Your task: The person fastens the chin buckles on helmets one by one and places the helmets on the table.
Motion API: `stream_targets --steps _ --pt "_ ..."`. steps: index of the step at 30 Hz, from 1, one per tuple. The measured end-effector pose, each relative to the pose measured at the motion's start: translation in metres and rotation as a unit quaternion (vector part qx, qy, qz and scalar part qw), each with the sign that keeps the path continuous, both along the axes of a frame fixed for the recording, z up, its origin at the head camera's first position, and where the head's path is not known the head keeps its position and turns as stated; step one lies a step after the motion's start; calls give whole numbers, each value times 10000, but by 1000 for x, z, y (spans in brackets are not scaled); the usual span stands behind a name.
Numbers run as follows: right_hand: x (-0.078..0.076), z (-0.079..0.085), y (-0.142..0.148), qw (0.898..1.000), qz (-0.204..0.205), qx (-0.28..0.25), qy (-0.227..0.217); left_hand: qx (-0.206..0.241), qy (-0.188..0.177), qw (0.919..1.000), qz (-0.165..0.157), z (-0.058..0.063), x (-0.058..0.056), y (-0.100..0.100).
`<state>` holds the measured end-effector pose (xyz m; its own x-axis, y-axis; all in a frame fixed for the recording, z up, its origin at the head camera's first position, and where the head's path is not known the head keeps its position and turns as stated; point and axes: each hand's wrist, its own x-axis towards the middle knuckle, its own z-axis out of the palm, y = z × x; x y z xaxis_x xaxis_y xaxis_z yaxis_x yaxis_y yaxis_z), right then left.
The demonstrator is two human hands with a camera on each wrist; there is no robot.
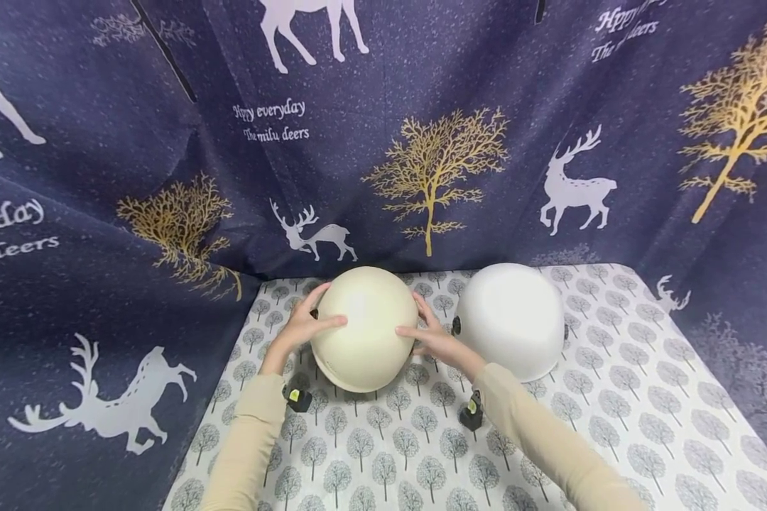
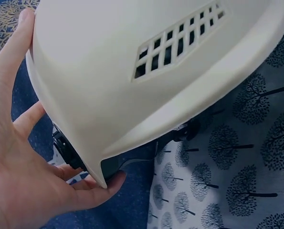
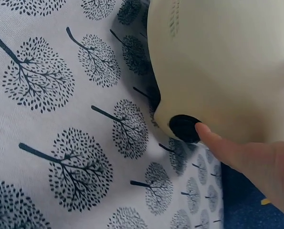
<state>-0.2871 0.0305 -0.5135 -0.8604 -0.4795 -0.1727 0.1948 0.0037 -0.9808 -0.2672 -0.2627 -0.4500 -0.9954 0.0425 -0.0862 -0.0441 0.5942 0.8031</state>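
A cream helmet (image 1: 367,333) is between both hands, dome up. My left hand (image 1: 300,328) grips its left side, thumb on the shell. In the left wrist view, fingertips curl under the rim near a black round side piece (image 2: 68,150); a slotted vent (image 2: 180,43) and a dark strap show there too. On the opposite side my right hand (image 1: 437,342) holds the shell, thumb towards the front. The right wrist view shows a fingertip touching another black round piece (image 3: 184,128) near the rim. To the right, a white helmet (image 1: 511,319) sits dome up on the table.
A tree-print cloth (image 1: 383,468) covers the table. Behind and at the sides hangs a dark blue curtain (image 1: 332,177) with deer and gold trees. The white helmet stands close beside my right forearm (image 1: 543,440). Small black devices (image 1: 298,399) are at both wrists.
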Motion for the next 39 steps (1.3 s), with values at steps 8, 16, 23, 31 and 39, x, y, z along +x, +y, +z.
stream_targets --steps 8,16,23,31,39 --pt "-2 7 10 9988 -92 398 282 -192 192 9991 -324 11 0 3" --pt "-7 18 19 9969 91 471 624 -279 362 9968 -652 26 2 8" --pt "-10 32 25 9953 27 634 738 -293 302 9970 -643 31 5 10" --pt "-16 49 33 9927 173 1024 611 -320 440 9958 -734 34 6 14" --pt "-16 57 36 9890 340 1324 565 -492 633 9937 -782 38 9 19"
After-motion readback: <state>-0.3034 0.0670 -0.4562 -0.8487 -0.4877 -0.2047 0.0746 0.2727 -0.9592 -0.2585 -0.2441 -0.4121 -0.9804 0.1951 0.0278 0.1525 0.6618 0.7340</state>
